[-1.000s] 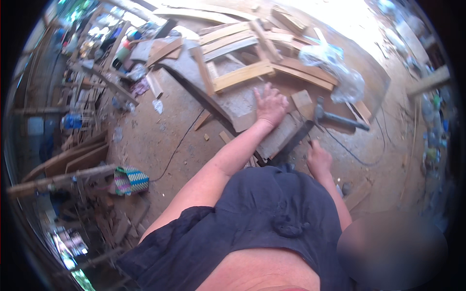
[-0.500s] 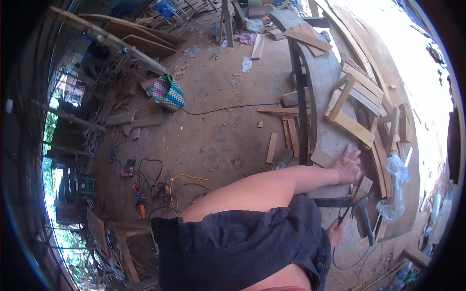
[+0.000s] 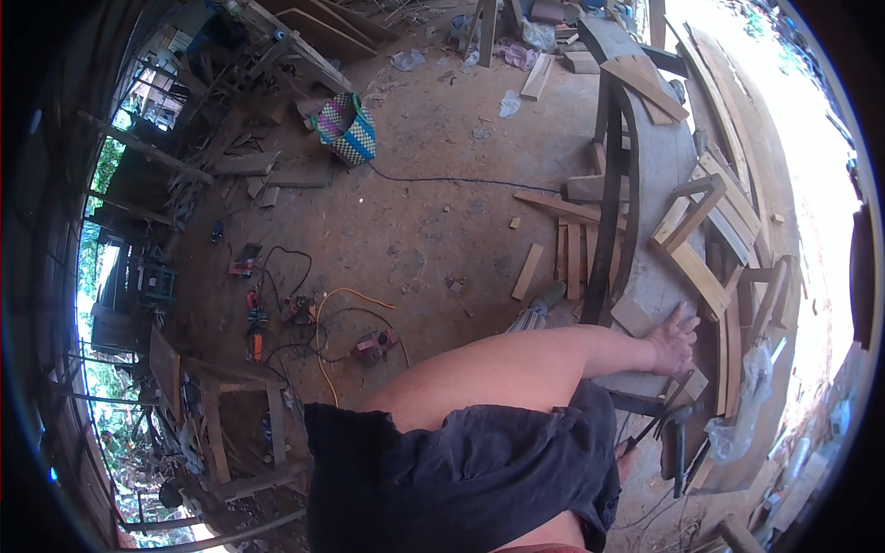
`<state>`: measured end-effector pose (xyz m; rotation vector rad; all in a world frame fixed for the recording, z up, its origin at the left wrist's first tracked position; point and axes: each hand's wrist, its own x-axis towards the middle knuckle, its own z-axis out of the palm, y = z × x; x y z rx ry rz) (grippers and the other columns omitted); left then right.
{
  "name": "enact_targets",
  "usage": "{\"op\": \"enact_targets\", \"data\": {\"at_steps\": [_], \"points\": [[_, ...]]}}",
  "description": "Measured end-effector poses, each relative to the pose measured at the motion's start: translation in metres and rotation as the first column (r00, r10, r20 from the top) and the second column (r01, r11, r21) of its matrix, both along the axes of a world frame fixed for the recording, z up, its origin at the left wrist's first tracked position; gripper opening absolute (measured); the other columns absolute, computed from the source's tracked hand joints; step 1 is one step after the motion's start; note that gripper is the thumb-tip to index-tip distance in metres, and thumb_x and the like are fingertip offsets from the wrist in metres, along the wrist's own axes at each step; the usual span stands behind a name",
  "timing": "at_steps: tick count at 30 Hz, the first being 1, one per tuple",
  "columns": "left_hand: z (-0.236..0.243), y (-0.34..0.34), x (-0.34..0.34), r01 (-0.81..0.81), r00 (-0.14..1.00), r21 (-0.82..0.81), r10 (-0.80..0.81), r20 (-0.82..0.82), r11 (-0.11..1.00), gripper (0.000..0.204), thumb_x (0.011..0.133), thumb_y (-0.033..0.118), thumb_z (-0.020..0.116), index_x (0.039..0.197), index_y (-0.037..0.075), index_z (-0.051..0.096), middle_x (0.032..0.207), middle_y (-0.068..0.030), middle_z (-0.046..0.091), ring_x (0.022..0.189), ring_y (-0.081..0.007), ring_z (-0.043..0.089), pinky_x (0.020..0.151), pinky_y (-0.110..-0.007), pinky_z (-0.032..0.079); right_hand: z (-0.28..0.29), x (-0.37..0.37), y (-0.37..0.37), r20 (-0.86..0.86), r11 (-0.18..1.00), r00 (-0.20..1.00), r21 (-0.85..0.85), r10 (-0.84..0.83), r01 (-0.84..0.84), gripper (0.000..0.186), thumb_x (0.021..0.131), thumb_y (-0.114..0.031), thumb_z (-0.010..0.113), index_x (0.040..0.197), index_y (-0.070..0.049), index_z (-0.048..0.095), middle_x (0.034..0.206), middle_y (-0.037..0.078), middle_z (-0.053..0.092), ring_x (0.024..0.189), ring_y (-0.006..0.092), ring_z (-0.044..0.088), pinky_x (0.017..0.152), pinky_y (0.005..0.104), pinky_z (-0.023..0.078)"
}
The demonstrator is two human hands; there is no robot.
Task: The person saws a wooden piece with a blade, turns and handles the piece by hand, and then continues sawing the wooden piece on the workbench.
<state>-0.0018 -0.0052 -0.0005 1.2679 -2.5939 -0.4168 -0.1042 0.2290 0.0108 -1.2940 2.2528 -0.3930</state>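
Note:
My left hand (image 3: pixel 674 343) lies with its fingers spread on the near end of a long grey wooden plank (image 3: pixel 656 212), beside a small flat wood piece (image 3: pixel 631 315). A small wooden block (image 3: pixel 687 387) sits just below this hand at the plank's end. Lower down, my right hand (image 3: pixel 627 461) is partly hidden behind my dark clothing. Its visible fingers look closed around a thin dark thing that I cannot make out. Close to it stands a dark hammer-like tool (image 3: pixel 679 452), its long part pointing down. Whether the right hand touches that tool is unclear.
Joined pale wood pieces (image 3: pixel 691 244) rest across the plank's right side. A clear plastic bag (image 3: pixel 737 415) hangs by the boards there. Left on the floor are red power tools (image 3: pixel 375 345), an orange cord (image 3: pixel 320 341) and a woven basket (image 3: pixel 348 134). Loose wood (image 3: pixel 527 271) lies beside the plank.
The whole view has shifted, so most things sit farther right and lower. My left hand stays on the plank. The hammer-like tool has dropped a little and hangs more upright.

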Motion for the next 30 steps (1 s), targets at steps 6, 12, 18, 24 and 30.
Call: {"op": "enact_targets", "data": {"at_steps": [6, 12, 18, 24, 30], "points": [[0.01, 0.0, 0.004, -0.009, 0.998, 0.031, 0.007, 0.054, 0.999, 0.03, 0.083, 0.033, 0.046, 0.083, 0.014, 0.069, 0.112, -0.0123, 0.055, 0.135, -0.035, 0.027, 0.105, -0.07, 0.004, 0.018, 0.008, -0.019, 0.592, 0.974, 0.781, 0.03, -0.197, 0.224, 0.025, 0.093, -0.018, 0.052, 0.109, 0.001, 0.058, 0.094, 0.009, 0.065, 0.085, 0.0195, 0.058, 0.076, 0.0319, 0.045], [0.023, 0.002, 0.008, 0.047, 0.991, 0.081, -0.057, 0.118, 0.996, 0.037, 0.088, 0.034, 0.044, 0.097, 0.008, 0.068, 0.123, -0.0132, 0.051, 0.135, -0.0351, 0.027, 0.106, -0.068, 0.008, -0.034, -0.011, -0.009, 0.39, 0.858, 0.919, -0.489, 0.058, 0.153, 0.017, 0.093, -0.015, 0.052, 0.097, -0.001, 0.06, 0.068, -0.002, 0.05, 0.054, 0.0063, 0.043, 0.048, 0.0236, 0.034], [0.008, 0.002, 0.005, -0.02, 0.999, -0.001, 0.02, 0.035, 1.0, 0.044, 0.088, 0.036, 0.044, 0.116, 0.004, 0.057, 0.128, -0.0159, 0.046, 0.136, -0.0337, 0.023, 0.107, -0.066, 0.007, 0.06, -0.003, -0.023, 0.451, 0.942, 0.883, -0.334, 0.127, 0.035, 0.014, 0.093, -0.013, 0.051, 0.088, -0.001, 0.058, 0.063, -0.004, 0.046, 0.047, 0.0042, 0.038, 0.042, 0.0222, 0.029], [0.012, 0.001, 0.018, -0.01, 0.991, -0.055, 0.003, -0.135, 0.998, 0.04, 0.084, 0.032, 0.051, 0.113, 0.005, 0.058, 0.122, -0.0154, 0.049, 0.132, -0.0332, 0.027, 0.109, -0.062, 0.011, 0.13, 0.036, -0.047, 0.647, 0.916, 0.742, -0.17, -0.174, 0.363, 0.019, 0.097, -0.02, 0.046, 0.097, -0.002, 0.052, 0.05, -0.001, 0.041, 0.037, 0.0037, 0.035, 0.037, 0.0182, 0.029], [0.081, 0.009, 0.133, 0.633, 0.686, 0.285, -0.352, -0.637, 0.72, 0.02, 0.074, 0.029, 0.063, 0.07, 0.01, 0.061, 0.086, -0.0096, 0.062, 0.106, -0.028, 0.053, 0.093, -0.045, 0.037, 0.199, 0.137, -0.1, 0.566, 0.637, 0.79, -0.523, -0.237, 0.566, 0.025, 0.098, -0.027, 0.047, 0.104, -0.002, 0.051, 0.054, -0.001, 0.046, 0.044, 0.0028, 0.04, 0.041, 0.0166, 0.029]]}}
